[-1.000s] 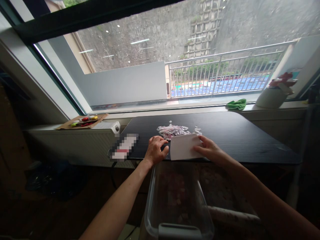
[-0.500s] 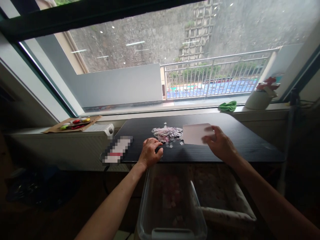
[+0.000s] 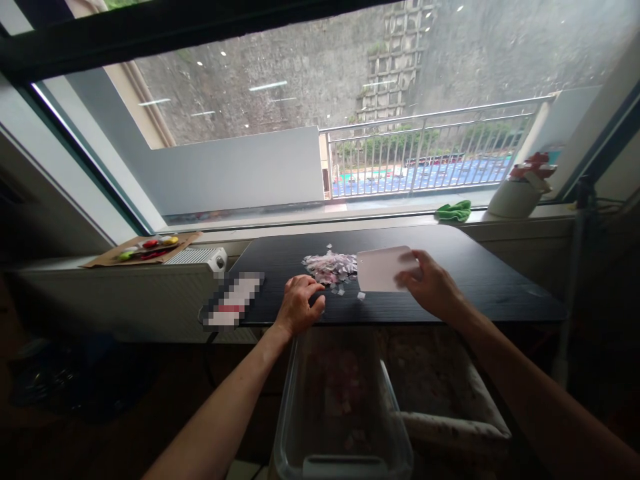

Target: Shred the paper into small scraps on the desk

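A heap of small pale and pinkish paper-like pieces (image 3: 330,267) lies on the black table (image 3: 480,280), with a few loose bits at its near edge. My right hand (image 3: 430,277) grips a flat white scraper (image 3: 383,267) with rounded corners by its right end. The scraper's left edge meets the right side of the heap. Just in front of the heap rests my left hand (image 3: 303,303), fingers bent and thumb apart, with nothing seen in it. Below the table edge stands a clear plastic bin (image 3: 285,427) with some similar pieces at its bottom.
A pixelated item (image 3: 233,300) lies at the table's left end. Beyond it are a radiator (image 3: 195,260) and cardboard with colourful items (image 3: 145,250). On the windowsill sit a green cloth (image 3: 453,211) and a white spray bottle (image 3: 517,193). A cushioned seat (image 3: 450,380) stands beside the bin.
My right hand has moved the white scraper left, up against the heap. My left hand has stayed nearly in place.
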Demonstrator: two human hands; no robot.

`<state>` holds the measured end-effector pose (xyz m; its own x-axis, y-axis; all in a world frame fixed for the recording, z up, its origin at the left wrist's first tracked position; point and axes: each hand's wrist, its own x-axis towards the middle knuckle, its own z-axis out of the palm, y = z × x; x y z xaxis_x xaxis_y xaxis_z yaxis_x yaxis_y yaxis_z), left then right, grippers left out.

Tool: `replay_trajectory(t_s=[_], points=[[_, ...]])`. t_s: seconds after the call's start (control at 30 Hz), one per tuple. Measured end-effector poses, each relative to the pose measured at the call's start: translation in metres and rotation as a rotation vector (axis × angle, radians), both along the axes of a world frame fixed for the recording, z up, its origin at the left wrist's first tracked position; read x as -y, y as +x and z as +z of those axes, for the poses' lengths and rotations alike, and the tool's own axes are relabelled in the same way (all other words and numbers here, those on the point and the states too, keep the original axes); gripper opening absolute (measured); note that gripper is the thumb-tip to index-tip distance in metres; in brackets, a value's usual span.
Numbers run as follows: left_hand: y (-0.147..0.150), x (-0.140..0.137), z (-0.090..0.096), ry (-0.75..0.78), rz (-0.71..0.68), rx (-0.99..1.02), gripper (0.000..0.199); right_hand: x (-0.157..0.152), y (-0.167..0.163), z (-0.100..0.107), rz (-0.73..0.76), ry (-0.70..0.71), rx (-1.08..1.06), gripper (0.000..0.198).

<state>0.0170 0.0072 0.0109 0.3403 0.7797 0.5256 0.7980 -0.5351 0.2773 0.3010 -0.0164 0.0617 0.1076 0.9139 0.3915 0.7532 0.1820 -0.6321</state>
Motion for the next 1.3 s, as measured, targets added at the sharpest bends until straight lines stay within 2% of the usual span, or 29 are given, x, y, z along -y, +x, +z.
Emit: replay_trajectory(t_s=[0.17,0.37,0.47,0.6,0.83,1.07,1.3], points=[[0.007,0.004,0.015,-0.008,-0.123,-0.116,0.025,0.000,-0.001,-0.001,-0.009,-0.003,0.033,0.037],[0.041,0.012,0.024,-0.053,-0.275,-0.251,0.029,0.003,0.001,-0.001,-0.013,0.031,0.004,0.035],[0.051,0.013,0.022,-0.083,-0.279,-0.296,0.031,0.001,-0.003,-0.005,0.025,0.045,0.001,0.033],[0.055,0.012,0.021,-0.118,-0.269,-0.339,0.034,0.002,-0.004,-0.005,0.004,0.020,0.059,0.034],[0.050,0.015,0.019,-0.075,-0.283,-0.333,0.032,0.013,0.012,0.006,-0.066,-0.028,0.117,0.035],[0.046,0.019,0.017,-0.071,-0.300,-0.315,0.033,0.015,-0.003,0.003,0.032,-0.027,0.068,0.035],[0.044,0.021,0.016,-0.064,-0.301,-0.310,0.032,0.020,0.004,0.010,-0.010,0.025,0.181,0.032]])
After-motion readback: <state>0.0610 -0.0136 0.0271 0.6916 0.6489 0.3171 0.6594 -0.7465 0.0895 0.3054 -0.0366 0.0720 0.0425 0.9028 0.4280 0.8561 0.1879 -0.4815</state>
